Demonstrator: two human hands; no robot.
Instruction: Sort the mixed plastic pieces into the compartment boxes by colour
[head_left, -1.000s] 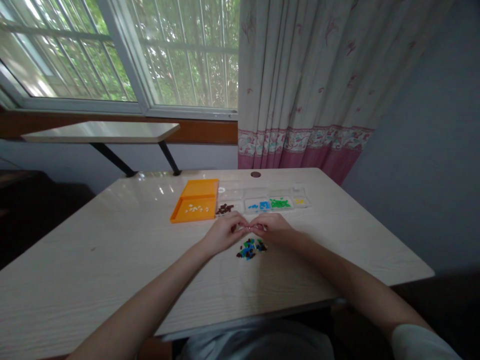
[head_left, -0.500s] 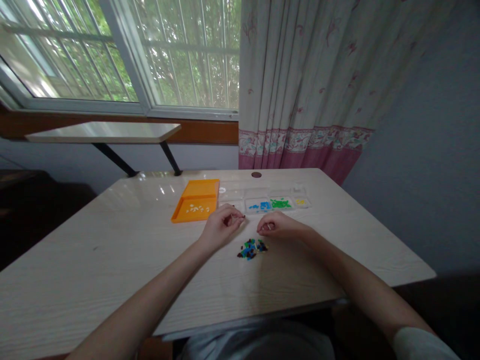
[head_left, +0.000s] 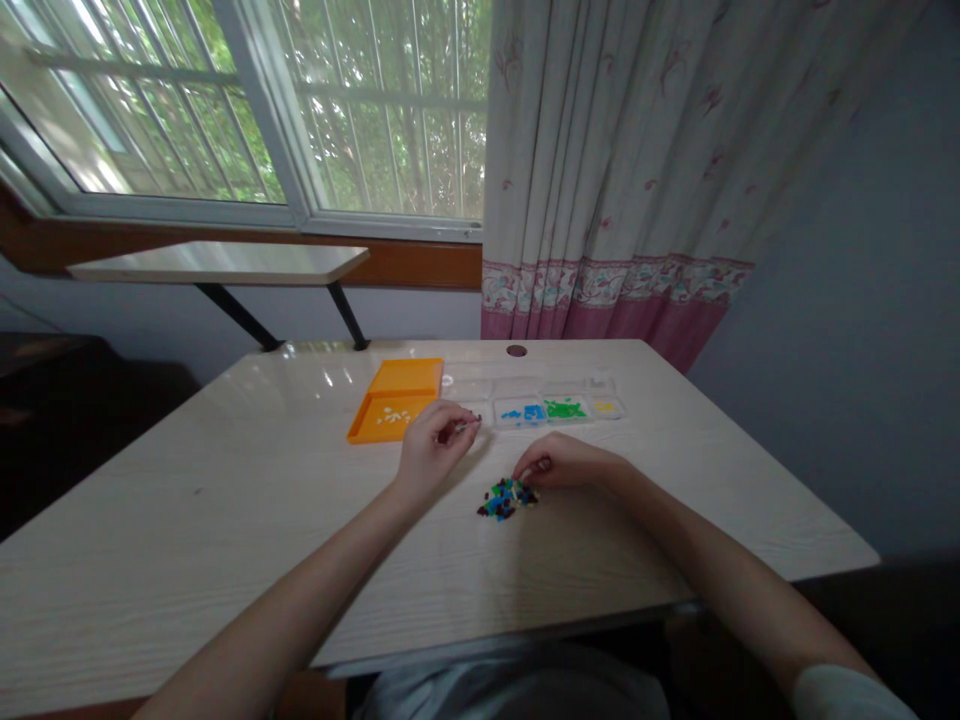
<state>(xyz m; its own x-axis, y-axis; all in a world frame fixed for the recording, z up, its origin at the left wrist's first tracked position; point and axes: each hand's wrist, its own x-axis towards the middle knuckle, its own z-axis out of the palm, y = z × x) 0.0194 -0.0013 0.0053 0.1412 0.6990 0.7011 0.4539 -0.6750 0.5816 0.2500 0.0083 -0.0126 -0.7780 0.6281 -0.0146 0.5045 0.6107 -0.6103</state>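
Observation:
My left hand (head_left: 435, 440) is in a pinch in front of the clear boxes, with a small dark brown piece (head_left: 478, 419) at its fingertips. My right hand (head_left: 574, 461) has its fingers curled together and its tips at the back edge of a mixed pile of tiny pieces (head_left: 501, 503), coloured blue, green, dark brown and pale. Whatever those right fingertips hold is too small to make out. Just beyond the left hand, an open orange case (head_left: 371, 425) contains white pieces (head_left: 393, 415), and the hand covers its right corner.
Behind the hands, a row of clear lidded boxes holds blue pieces (head_left: 523, 413), green pieces (head_left: 565, 409) and yellow pieces (head_left: 604, 407). A raised shelf (head_left: 225, 262) on black legs stands at the table's back left. A curtain (head_left: 607, 180) hangs behind the table (head_left: 420, 590).
My right hand has come down and nearer, from above the pile to its back edge. My left hand has shifted slightly left and up, still pinching. The view has moved slightly.

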